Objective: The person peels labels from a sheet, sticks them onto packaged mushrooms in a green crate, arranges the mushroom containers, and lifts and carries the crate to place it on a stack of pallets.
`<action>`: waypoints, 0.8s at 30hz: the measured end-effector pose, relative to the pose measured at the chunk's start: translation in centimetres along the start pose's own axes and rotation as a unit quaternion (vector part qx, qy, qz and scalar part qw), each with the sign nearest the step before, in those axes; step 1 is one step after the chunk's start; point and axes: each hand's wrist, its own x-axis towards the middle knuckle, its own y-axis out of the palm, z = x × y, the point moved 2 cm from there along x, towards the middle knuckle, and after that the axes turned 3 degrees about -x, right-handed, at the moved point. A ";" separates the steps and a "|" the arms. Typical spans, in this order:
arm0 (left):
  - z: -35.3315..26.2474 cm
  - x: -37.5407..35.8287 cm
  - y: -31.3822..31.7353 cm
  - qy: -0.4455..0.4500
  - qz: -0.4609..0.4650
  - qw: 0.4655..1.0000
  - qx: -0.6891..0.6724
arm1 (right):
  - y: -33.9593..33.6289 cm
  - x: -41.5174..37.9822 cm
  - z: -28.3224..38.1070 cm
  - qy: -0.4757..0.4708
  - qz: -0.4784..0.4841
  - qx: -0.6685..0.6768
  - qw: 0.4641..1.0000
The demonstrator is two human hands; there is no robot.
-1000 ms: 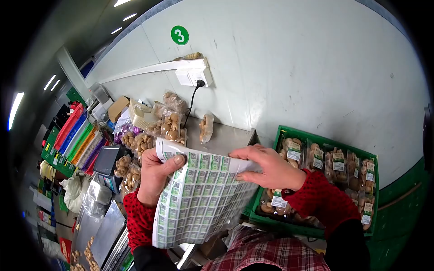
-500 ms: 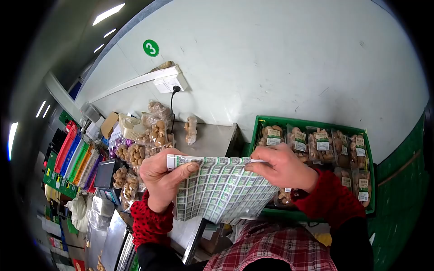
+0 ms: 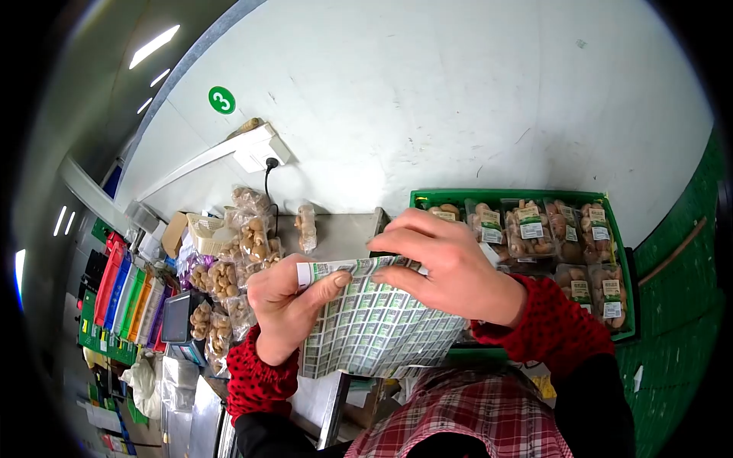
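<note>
A sheet of small green and white labels (image 3: 382, 324) hangs in front of my body. My left hand (image 3: 294, 301) pinches its upper left corner, thumb on the printed side. Near the middle of the top edge is my right hand (image 3: 450, 267), its thumb and fingers on either side of the sheet, with a small white piece by the palm. To the right, a green crate (image 3: 626, 290) holds several clear packs of mushrooms (image 3: 532, 229) with labels. The sheet and my right arm cover part of the crate.
Bagged mushrooms (image 3: 256, 240) are heaped at the left beside a scale with a dark screen (image 3: 176, 317). One pack (image 3: 307, 227) lies on the metal counter (image 3: 343, 225). A black plug (image 3: 271, 163) sits in the wall socket. Coloured bins (image 3: 126, 294) stand far left.
My right hand has shifted left along the sheet's top edge, its fingers now reaching over it. The view has turned slightly, and the wall and crate sit further left.
</note>
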 end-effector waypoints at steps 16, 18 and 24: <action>4.1 3.6 5.3 -0.207 0.020 0.967 -0.150 | 0.2 -0.1 -4.0 0.089 -0.048 -0.186 0.977; 5.3 4.7 6.7 -0.224 0.050 0.957 -0.178 | -0.1 -0.5 -5.3 0.111 -0.069 -0.184 0.974; 6.7 7.7 11.3 -0.297 0.097 0.927 -0.209 | -1.1 -2.3 -7.7 0.125 -0.103 -0.282 0.946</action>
